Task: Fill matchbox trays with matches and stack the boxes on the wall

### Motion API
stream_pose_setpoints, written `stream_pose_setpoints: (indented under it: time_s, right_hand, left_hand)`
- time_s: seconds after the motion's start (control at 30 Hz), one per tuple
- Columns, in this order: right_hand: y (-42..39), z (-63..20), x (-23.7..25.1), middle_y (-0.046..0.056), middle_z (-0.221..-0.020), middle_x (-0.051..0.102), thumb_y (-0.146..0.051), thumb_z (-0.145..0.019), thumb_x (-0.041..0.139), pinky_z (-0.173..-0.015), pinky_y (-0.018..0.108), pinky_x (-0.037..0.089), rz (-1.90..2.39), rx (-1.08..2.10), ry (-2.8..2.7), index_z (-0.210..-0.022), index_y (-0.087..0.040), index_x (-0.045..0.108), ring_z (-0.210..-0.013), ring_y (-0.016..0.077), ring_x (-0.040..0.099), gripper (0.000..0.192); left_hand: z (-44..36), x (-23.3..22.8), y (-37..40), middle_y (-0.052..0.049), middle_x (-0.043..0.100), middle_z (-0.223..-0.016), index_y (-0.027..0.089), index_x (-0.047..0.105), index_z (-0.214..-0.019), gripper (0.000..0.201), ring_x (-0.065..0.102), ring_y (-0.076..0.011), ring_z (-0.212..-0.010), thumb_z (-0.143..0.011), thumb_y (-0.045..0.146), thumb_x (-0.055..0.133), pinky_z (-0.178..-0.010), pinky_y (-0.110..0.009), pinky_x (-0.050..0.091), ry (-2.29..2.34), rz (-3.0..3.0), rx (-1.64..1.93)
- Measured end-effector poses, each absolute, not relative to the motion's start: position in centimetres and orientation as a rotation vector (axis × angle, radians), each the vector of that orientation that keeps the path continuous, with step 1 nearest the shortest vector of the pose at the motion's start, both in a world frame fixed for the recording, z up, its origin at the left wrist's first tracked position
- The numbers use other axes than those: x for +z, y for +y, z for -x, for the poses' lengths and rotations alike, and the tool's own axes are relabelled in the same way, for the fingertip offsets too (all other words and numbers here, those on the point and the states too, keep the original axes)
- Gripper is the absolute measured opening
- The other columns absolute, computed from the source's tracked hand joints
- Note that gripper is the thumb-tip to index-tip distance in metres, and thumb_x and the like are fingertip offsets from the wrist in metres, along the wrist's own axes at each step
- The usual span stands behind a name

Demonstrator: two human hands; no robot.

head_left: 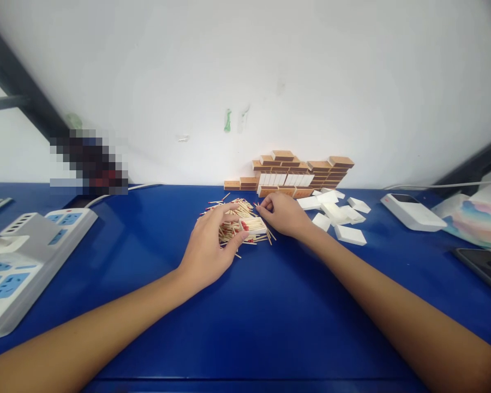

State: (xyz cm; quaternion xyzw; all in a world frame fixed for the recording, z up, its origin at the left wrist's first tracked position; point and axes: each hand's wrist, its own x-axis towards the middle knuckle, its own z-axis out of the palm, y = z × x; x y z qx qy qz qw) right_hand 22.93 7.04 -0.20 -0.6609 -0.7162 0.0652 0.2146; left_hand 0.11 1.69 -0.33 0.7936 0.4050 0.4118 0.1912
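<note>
My left hand (210,234) grips a small white matchbox tray (262,230), thumb at the near side and fingers behind it. Matches with red heads lie inside that tray. Around and beneath it spreads a heap of loose matches (242,207) on the blue table. Just right of the heap, my right hand (283,212) has its thumb and forefinger pinched together, and a match tip (256,204) shows at the fingertips. Several white matchbox trays (339,214) lie scattered to the right of my right hand.
Brown matchboxes (282,155) are stacked against the wall, with white trays (286,179) upright among them. A power strip (36,256) stands at the left. On the right are a white device (413,212), a tissue pack (474,218) and a dark phone (483,270).
</note>
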Motion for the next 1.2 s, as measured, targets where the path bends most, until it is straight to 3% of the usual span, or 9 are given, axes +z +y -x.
stream_pose_setpoints:
  time_s: [0.2,0.3,0.47,0.8,1.0,1.2]
  right_hand:
    - [6.7,-23.8,0.9,0.008,-0.074,0.075,-0.025,-0.095,0.061,-0.063,0.033,0.044,1.932,0.313,-2.043,-0.068,-0.02,0.069,-0.068,0.0215,0.067,0.028]
    - [6.4,-24.1,0.7,0.012,-0.082,0.076,-0.026,-0.1,0.055,-0.067,0.035,0.046,1.958,0.272,-2.114,-0.077,-0.018,0.072,-0.073,0.0235,0.068,0.029]
    - [6.0,-25.1,-0.3,0.019,-0.105,0.072,-0.021,-0.104,0.048,-0.088,0.04,0.05,1.896,0.0,-2.249,-0.097,-0.012,0.069,-0.098,0.0295,0.067,0.023]
    - [2.9,-23.7,1.7,0.01,-0.103,0.062,-0.025,-0.109,0.042,-0.082,0.037,0.051,1.249,0.031,-2.257,-0.098,-0.022,0.053,-0.094,0.0235,0.06,0.016]
    - [2.3,-22.5,0.9,0.011,-0.104,0.062,-0.023,-0.11,0.039,-0.082,0.039,0.051,1.214,-0.134,-2.379,-0.099,-0.021,0.056,-0.095,0.025,0.059,0.02]
    - [2.2,-22.9,1.1,0.009,-0.102,0.061,-0.027,-0.109,0.044,-0.08,0.036,0.051,1.203,-0.03,-2.382,-0.1,-0.021,0.056,-0.091,0.0227,0.06,0.016]
  left_hand:
    - [-0.1,-0.4,1.7,-0.005,0.077,-0.124,0.028,0.055,-0.136,0.044,0.069,-0.0286,-0.127,-0.096,0.03,0.074,-0.111,-0.056,0.049,1.139,-2.22,1.158]
    - [-0.1,-0.4,1.8,-0.004,0.076,-0.126,0.029,0.055,-0.135,0.043,0.069,-0.0279,-0.126,-0.096,0.029,0.074,-0.111,-0.055,0.049,1.145,-2.226,1.161]
    - [0.0,-0.4,1.8,-0.004,0.077,-0.125,0.029,0.055,-0.134,0.043,0.07,-0.0282,-0.125,-0.095,0.029,0.074,-0.109,-0.055,0.05,1.138,-2.233,1.175]
    - [-0.1,-0.2,1.7,-0.006,0.076,-0.128,0.029,0.053,-0.138,0.046,0.07,-0.0283,-0.125,-0.096,0.029,0.074,-0.111,-0.054,0.05,1.122,-2.234,1.181]
    - [0.0,-0.4,1.8,-0.006,0.075,-0.13,0.029,0.051,-0.14,0.049,0.068,-0.0288,-0.13,-0.097,0.029,0.074,-0.113,-0.055,0.049,1.1,-2.268,1.155]
    - [0.1,-0.4,1.9,-0.007,0.074,-0.134,0.029,0.051,-0.14,0.05,0.067,-0.0296,-0.132,-0.095,0.027,0.075,-0.113,-0.054,0.049,1.129,-2.246,1.124]
